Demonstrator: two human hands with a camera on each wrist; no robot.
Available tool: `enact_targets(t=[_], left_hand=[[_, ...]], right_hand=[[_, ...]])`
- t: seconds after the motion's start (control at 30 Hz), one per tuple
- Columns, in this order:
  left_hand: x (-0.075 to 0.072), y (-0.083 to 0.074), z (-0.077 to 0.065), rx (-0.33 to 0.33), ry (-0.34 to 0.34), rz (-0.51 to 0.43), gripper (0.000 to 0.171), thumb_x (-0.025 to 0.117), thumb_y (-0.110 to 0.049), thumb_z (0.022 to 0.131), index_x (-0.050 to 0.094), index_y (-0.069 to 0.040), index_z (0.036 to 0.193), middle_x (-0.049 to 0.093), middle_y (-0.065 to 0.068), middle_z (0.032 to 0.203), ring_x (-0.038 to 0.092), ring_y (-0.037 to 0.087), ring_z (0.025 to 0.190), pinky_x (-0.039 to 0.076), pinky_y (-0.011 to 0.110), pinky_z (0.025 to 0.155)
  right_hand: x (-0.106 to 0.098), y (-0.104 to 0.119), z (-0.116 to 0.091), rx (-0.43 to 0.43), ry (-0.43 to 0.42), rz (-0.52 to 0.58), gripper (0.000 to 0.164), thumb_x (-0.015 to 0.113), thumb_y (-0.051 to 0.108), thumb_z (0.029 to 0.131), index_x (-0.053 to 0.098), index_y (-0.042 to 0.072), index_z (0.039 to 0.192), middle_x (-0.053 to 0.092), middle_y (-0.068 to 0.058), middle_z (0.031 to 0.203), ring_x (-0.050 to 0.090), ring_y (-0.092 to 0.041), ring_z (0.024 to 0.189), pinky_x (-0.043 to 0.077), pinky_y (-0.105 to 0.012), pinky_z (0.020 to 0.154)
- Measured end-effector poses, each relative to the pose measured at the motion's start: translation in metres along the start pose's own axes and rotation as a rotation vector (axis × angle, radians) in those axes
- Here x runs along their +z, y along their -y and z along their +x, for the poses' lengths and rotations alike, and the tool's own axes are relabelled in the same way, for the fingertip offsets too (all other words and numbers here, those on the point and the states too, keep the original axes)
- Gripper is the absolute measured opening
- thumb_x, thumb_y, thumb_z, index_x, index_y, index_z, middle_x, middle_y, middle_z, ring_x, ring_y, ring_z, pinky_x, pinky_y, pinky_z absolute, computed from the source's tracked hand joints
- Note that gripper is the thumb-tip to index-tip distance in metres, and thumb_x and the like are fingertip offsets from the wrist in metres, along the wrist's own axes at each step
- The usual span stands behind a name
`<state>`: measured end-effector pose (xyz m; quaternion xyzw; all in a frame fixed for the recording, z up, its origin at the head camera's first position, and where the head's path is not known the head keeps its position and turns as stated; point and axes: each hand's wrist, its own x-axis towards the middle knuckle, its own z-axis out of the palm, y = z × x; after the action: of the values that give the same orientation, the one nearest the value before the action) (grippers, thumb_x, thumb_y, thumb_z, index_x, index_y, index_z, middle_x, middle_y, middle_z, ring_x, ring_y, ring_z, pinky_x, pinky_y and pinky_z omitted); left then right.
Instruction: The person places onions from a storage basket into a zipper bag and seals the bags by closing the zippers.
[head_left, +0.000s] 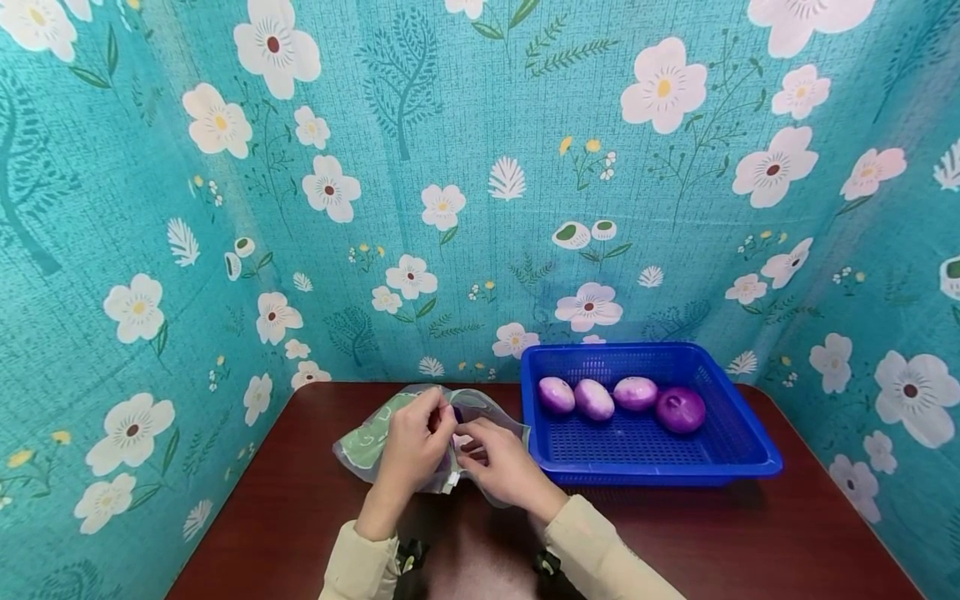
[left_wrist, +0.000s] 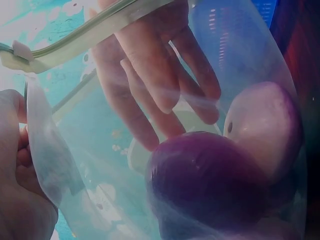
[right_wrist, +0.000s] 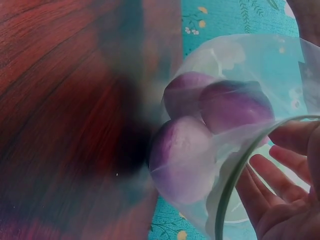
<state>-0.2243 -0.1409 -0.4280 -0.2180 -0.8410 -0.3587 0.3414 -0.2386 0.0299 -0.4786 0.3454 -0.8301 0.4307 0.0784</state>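
Note:
A clear zip bag [head_left: 367, 442] with a pale green print lies in front of me on the table. My left hand [head_left: 417, 437] pinches its rim near the slider. My right hand [head_left: 501, 462] is at the bag's mouth. In the left wrist view the right hand's fingers [left_wrist: 150, 60] reach down inside the bag, loosely extended, and hold nothing. Just below those fingertips sits a dark purple onion-like vegetable [left_wrist: 200, 175], with a paler one [left_wrist: 265, 125] beside it. The right wrist view shows three such vegetables together in the bag, including a purple-and-white one [right_wrist: 182, 160].
To the right of the hands stands a blue plastic basket [head_left: 622, 454]. Several purple vegetables lie in it, among them a rounder, darker one [head_left: 680, 410]. The dark red-brown tabletop [head_left: 262, 517] ends at a flowered turquoise cloth [head_left: 480, 250] behind and on both sides.

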Motion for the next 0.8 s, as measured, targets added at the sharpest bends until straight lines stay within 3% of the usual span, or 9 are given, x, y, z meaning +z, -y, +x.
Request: enact_targets(t=[0.2,0.4,0.67,0.8], left_hand=[[0.0,0.0,0.0,-0.009,-0.001,0.002,0.022,0.064,-0.006,0.091,0.051,-0.017,0.077,0.043,-0.009,0.068,0.041,0.002,0.06,0.036,0.02,0.053],[0.0,0.0,-0.001,-0.005,-0.011,0.01,0.022,0.065,-0.007,0.09,0.051,-0.017,0.077,0.044,-0.008,0.068,0.041,0.002,0.06,0.036,0.021,0.053],[0.001,0.0,0.0,-0.013,-0.005,0.002,0.022,0.064,-0.008,0.091,0.051,-0.017,0.076,0.044,-0.009,0.067,0.042,0.002,0.06,0.036,0.021,0.053],[0.001,0.001,0.001,-0.007,-0.007,-0.003,0.023,0.065,-0.007,0.09,0.05,-0.017,0.075,0.043,-0.009,0.067,0.041,0.002,0.06,0.036,0.021,0.053]], right_hand=[[-0.002,0.0,-0.001,0.008,0.004,0.027,0.035,0.07,0.005,0.095,0.066,0.007,0.131,0.069,-0.017,0.123,0.076,-0.026,0.098,0.061,-0.036,0.084],[-0.009,0.001,-0.005,-0.022,-0.019,0.008,0.028,0.071,0.005,0.094,0.071,0.004,0.122,0.071,-0.014,0.11,0.075,-0.021,0.092,0.062,-0.035,0.081],[-0.033,0.003,-0.011,-0.014,-0.043,0.014,0.02,0.073,0.005,0.092,0.075,0.004,0.113,0.073,-0.008,0.101,0.073,-0.014,0.087,0.062,-0.032,0.076],[-0.049,0.0,-0.016,-0.022,-0.061,0.01,0.017,0.074,0.01,0.093,0.077,0.01,0.11,0.074,-0.001,0.098,0.071,-0.008,0.086,0.061,-0.031,0.074]])
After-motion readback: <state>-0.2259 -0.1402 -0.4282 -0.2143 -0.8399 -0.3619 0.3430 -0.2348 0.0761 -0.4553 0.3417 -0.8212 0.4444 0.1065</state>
